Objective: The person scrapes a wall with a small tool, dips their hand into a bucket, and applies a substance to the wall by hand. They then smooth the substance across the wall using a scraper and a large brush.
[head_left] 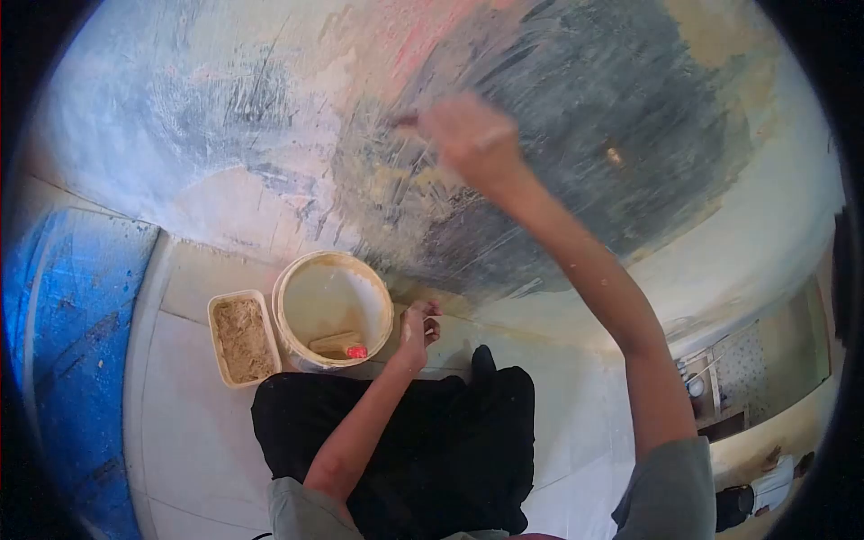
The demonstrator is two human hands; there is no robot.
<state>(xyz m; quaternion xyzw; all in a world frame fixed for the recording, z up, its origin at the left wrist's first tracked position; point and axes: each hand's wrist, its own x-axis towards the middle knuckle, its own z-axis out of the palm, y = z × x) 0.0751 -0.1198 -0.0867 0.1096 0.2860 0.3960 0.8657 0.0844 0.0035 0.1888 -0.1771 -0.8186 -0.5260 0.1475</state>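
Note:
My right hand point(472, 139) is raised against the wall point(594, 117), over the edge of a large dark grey patch. It is closed and smeared by motion. A short brownish piece sticks out to its left, too blurred to name. Low down, my left hand point(418, 331) is beside the right rim of a white bucket point(385, 310), fingers curled; whether anything small is in them is hidden. Inside the bucket lie a tan block-like thing point(335, 345) and a red piece point(356, 352). A rectangular tub point(241, 340) of brown paste-like material stands left of the bucket.
A blue sheet-like surface point(76, 360) covers the left side. Pale floor tiles point(198, 450) lie below the wall. My knees in black cloth point(423, 441) are just in front of the bucket. Another person point(765, 490) is at the far lower right, near a doorway-like opening point(765, 369).

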